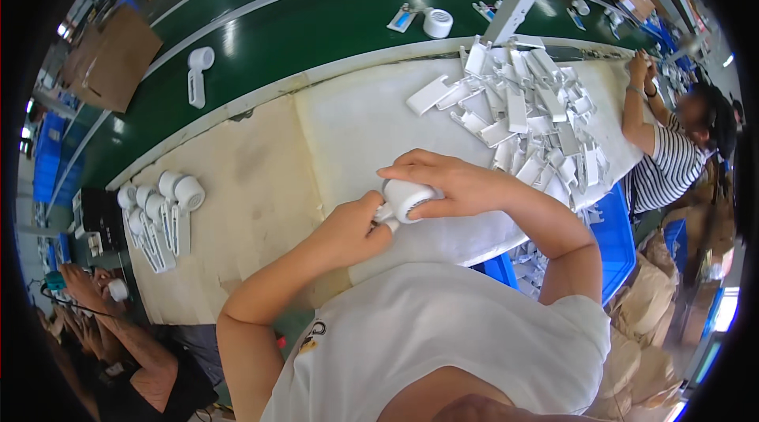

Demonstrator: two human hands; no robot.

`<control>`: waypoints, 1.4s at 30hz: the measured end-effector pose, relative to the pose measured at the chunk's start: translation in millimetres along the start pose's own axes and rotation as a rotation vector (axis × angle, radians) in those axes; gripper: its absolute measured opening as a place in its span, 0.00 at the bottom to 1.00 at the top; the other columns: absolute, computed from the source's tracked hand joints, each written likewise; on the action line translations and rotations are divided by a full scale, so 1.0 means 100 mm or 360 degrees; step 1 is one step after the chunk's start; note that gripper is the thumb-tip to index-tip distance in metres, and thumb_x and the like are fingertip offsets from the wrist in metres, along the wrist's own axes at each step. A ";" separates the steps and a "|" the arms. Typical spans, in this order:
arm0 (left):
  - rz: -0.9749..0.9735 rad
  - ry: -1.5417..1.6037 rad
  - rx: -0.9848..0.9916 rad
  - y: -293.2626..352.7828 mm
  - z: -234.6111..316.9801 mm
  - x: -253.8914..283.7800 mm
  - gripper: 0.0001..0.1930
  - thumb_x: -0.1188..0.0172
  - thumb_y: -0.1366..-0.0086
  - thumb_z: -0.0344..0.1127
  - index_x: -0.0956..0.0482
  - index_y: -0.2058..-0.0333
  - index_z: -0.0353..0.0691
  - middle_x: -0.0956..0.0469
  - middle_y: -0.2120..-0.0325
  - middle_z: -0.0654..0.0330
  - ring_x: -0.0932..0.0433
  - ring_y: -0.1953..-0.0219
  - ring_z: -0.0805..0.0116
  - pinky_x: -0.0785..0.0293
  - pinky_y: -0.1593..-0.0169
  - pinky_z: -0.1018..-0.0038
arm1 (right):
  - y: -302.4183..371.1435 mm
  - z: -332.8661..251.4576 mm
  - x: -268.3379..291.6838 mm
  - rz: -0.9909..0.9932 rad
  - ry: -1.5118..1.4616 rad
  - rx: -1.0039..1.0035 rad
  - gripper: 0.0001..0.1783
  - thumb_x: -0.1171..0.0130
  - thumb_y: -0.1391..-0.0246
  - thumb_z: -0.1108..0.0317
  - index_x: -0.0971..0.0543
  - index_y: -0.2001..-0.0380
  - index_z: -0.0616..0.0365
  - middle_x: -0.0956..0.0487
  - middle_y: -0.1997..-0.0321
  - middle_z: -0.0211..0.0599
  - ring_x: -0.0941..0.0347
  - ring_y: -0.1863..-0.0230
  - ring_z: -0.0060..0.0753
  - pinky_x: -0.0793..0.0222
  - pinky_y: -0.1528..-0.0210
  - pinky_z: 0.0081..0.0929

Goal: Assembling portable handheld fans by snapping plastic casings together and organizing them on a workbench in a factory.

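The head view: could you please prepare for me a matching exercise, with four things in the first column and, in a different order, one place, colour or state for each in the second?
Column 1
1. Right hand
2. Heap of flat white parts
3. Cluster of round-headed pieces with handles
4. Large bin at the lower right

Column 2
A. Blue
B. On the left part of the table
C. Gripping the round head of a white piece
D. On the table, to the right of the white piece

Right pairs: 1-C, 2-D, 3-B, 4-A
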State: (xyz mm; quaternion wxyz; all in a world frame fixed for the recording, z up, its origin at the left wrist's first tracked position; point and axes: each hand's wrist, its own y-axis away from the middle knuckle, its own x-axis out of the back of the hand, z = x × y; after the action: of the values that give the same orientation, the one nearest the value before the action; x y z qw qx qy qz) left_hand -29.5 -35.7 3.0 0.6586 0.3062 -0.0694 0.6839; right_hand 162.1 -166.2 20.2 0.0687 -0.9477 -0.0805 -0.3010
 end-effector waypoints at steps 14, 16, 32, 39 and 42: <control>0.0728 0.1321 -0.0610 -0.34 -0.22 0.04 0.14 0.47 0.36 0.33 0.29 0.53 0.36 0.22 0.59 0.57 0.26 0.60 0.75 0.30 0.58 0.77 | -0.66 1.09 0.59 0.0532 0.1241 -0.1729 0.28 0.48 0.50 0.44 0.25 0.61 0.60 0.21 0.60 0.43 0.23 0.58 0.40 0.27 0.59 0.32; 0.0817 0.1275 -0.0529 -0.29 -0.24 0.10 0.14 0.47 0.36 0.33 0.28 0.53 0.36 0.23 0.58 0.57 0.26 0.60 0.75 0.30 0.60 0.78 | -0.75 1.07 0.57 0.0414 0.1260 -0.1713 0.25 0.47 0.51 0.48 0.27 0.60 0.60 0.21 0.60 0.44 0.23 0.57 0.39 0.28 0.58 0.32; 0.1187 0.2136 -0.0469 -0.40 -0.45 0.14 0.17 0.51 0.35 0.35 0.34 0.50 0.35 0.30 0.50 0.51 0.27 0.52 0.63 0.27 0.52 0.65 | -0.61 0.36 -0.02 0.1182 0.0423 -0.0251 0.33 0.44 0.54 0.72 0.38 0.42 0.50 0.30 0.56 0.46 0.31 0.56 0.49 0.32 0.57 0.38; 0.1224 0.2256 -0.0534 -0.39 -0.52 0.13 0.17 0.50 0.36 0.34 0.34 0.50 0.37 0.28 0.52 0.54 0.26 0.52 0.64 0.27 0.52 0.67 | -0.71 0.36 -0.09 0.1143 0.1139 -0.0427 0.35 0.38 0.56 0.67 0.38 0.42 0.52 0.32 0.63 0.43 0.32 0.61 0.44 0.33 0.60 0.37; 0.1153 0.2209 -0.0558 -0.39 -0.50 0.16 0.18 0.54 0.34 0.38 0.35 0.49 0.35 0.32 0.48 0.51 0.29 0.49 0.62 0.29 0.49 0.65 | -0.70 0.30 -0.01 0.1318 0.1245 -0.0370 0.35 0.37 0.58 0.67 0.37 0.44 0.54 0.31 0.64 0.43 0.32 0.61 0.44 0.32 0.63 0.36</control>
State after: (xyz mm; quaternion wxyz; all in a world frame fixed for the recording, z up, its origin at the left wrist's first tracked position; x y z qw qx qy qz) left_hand -8.2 7.9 -41.1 0.3270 -0.3387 0.1544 0.8686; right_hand 164.3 -92.8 0.7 0.1008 -0.7198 0.3618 -0.5837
